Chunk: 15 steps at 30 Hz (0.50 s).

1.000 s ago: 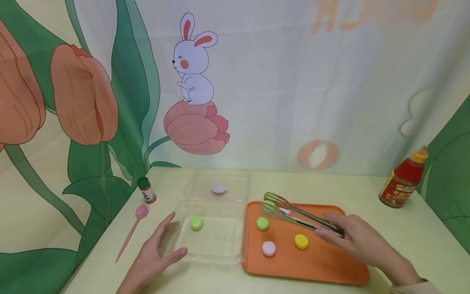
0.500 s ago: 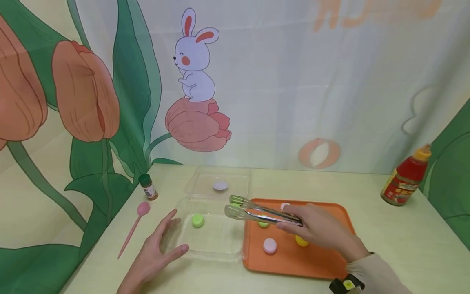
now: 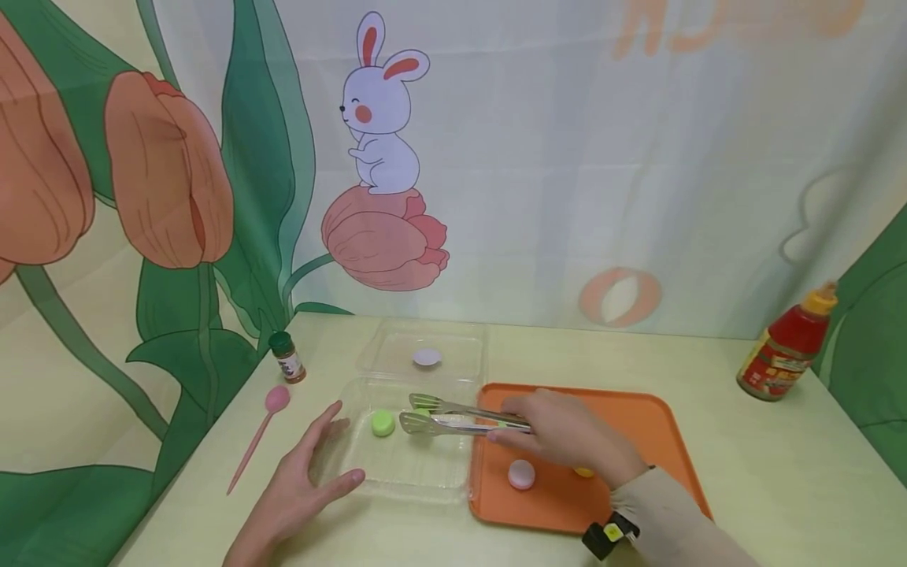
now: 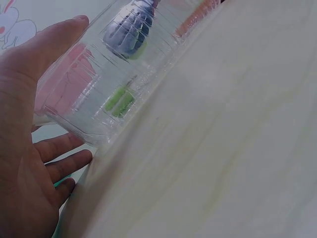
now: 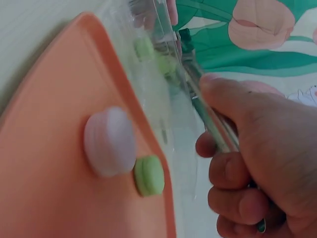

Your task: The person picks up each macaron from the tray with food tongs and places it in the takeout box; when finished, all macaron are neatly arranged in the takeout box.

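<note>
The tongs (image 3: 460, 428) are metal, bright and reflective along the arms. The container (image 3: 397, 465) is thin clear plastic, glossy, with ribbed walls seen in the left wrist view. The tray (image 3: 553, 512) appears to be plastic, smooth and near-matt. The green macaron (image 3: 383, 424) and pink macaron (image 3: 521, 475) present smooth, matt surfaces. The backdrop (image 3: 531, 157) is lightly creased cloth; the sleeve (image 3: 666, 504), matt cloth. The tabletop (image 3: 602, 358) looks smooth.

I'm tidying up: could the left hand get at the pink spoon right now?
Probably yes: the left hand holds no tool, and the pink spoon lies close beside it with nothing visible between.
</note>
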Each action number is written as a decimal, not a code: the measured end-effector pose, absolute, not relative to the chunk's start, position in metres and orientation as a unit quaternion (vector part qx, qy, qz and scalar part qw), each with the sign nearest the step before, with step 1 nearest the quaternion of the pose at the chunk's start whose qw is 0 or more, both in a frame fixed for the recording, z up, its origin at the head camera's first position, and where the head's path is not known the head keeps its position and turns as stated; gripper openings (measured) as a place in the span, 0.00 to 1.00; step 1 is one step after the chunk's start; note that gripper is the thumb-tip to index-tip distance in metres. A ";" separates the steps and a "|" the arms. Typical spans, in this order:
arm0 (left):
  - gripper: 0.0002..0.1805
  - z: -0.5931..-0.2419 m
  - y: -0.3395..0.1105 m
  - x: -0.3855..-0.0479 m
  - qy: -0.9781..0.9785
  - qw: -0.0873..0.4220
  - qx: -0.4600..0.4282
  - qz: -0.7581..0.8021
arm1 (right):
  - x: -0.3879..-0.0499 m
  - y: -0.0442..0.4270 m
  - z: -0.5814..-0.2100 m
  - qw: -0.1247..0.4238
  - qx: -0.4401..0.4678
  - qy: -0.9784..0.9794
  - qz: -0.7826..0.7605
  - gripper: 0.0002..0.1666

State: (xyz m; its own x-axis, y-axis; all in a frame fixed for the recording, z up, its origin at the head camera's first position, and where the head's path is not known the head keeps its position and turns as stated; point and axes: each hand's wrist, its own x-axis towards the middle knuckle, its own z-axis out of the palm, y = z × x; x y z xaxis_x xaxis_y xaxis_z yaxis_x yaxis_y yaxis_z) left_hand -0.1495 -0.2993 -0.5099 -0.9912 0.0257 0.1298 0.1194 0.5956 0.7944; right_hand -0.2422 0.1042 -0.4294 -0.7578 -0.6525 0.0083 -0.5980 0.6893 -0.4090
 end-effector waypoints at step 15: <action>0.57 -0.510 -0.301 -0.149 -0.891 0.051 -0.040 -0.449 | -0.238 0.065 -0.409 0.052 -0.361 0.921 -0.137 0.24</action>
State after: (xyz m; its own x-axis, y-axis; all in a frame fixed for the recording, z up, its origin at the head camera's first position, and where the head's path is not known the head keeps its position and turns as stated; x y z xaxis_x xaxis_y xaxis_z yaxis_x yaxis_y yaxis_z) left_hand -0.1491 -0.3008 -0.5097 -0.9917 0.0251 0.1261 0.1163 0.5931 0.7967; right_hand -0.2382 0.0650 -0.4090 -0.7340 -0.6792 0.0029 -0.6505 0.7018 -0.2904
